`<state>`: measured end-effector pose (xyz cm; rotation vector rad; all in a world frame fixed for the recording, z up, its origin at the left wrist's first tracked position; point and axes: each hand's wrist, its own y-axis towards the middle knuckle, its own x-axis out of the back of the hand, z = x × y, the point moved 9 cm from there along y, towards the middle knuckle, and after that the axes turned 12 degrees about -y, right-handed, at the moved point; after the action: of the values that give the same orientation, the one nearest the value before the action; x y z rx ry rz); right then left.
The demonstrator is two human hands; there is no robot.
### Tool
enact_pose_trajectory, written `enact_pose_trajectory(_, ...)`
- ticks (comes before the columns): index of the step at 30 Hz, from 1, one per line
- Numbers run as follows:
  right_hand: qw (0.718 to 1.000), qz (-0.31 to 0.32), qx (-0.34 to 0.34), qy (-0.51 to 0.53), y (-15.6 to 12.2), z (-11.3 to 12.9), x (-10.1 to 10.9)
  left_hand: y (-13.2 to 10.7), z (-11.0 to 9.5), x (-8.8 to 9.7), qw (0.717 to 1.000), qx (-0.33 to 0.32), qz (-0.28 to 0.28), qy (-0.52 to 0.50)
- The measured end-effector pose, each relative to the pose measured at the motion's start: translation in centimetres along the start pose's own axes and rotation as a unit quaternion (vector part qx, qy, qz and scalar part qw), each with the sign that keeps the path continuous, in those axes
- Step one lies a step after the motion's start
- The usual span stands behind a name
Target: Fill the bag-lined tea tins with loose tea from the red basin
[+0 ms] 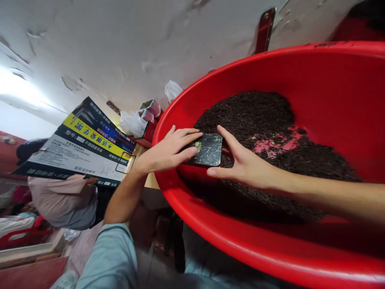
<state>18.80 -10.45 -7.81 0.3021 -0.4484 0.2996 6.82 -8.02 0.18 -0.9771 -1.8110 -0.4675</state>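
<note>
A large red plastic basin [210, 237] fills the right of the view, holding a heap of dark loose tea leaves [255, 116]. Over the leaves near the basin's left rim both hands hold a small black card [209, 150] with scratched gold marks. My left hand [168, 150] pinches the card's left edge with fingers and thumb. My right hand [240, 164] grips its right edge, forefinger along the top and thumb beneath. A pink patch of the basin floor [276, 144] shows through the leaves.
A stack of printed cartons [81, 144] with yellow and blue labels stands to the left. Behind them are white plastic bags [132, 122] and a red box. Another person in a pale shirt [60, 196] bends low at the left. A white wall [120, 48] is behind.
</note>
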Motion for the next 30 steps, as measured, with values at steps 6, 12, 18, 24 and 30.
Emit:
enact_pose_trajectory(6,0.999,-0.014,0.036,0.028,0.1,-2.0,-2.3,2.7,-2.2,-2.1,0.995,0.010,0.012,0.096)
enact_pose_trajectory(12,0.999,-0.029,0.009,-0.020,-0.1,-3.9,-3.9,2.3,-2.7,-2.7,0.982,0.039,0.035,0.180)
enact_pose_trajectory(18,0.999,-0.011,0.011,-0.045,0.3,-3.9,-3.7,2.9,-3.7,-3.2,0.966,0.060,0.067,0.243)
enact_pose_trajectory(24,0.997,-0.027,0.061,-0.040,0.5,-2.0,-2.9,0.9,-5.0,-2.3,0.984,0.049,-0.010,0.170)
enact_pose_trajectory(30,0.941,-0.148,0.236,-0.190,0.0,5.0,2.2,-4.1,-4.4,3.8,0.934,-0.051,-0.337,-0.111)
